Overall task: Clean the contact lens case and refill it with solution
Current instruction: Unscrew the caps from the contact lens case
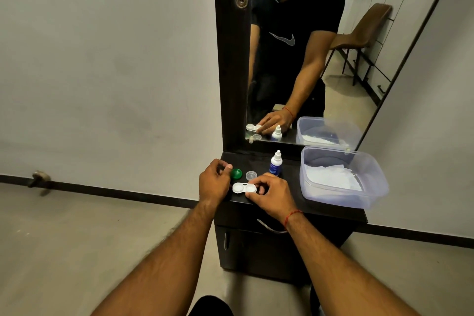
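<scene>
The white contact lens case (243, 188) lies on the black cabinet top (289, 202) with both wells uncapped. My right hand (270, 194) pinches its right well between thumb and fingers. A green cap (236, 173) sits just behind the case on the left, and my left hand (214, 181) has its fingertips touching that cap. A clear cap (251, 175) lies beside the green one. The small white solution bottle with a blue label (275, 163) stands upright behind the case, its cap on.
A clear plastic tub (369, 196) holding white tissue (333, 177) stands on the right of the cabinet top. A tall mirror (307, 46) rises right behind the objects. The cabinet has a drawer handle (269, 228) below the front edge. Bare floor lies to the left.
</scene>
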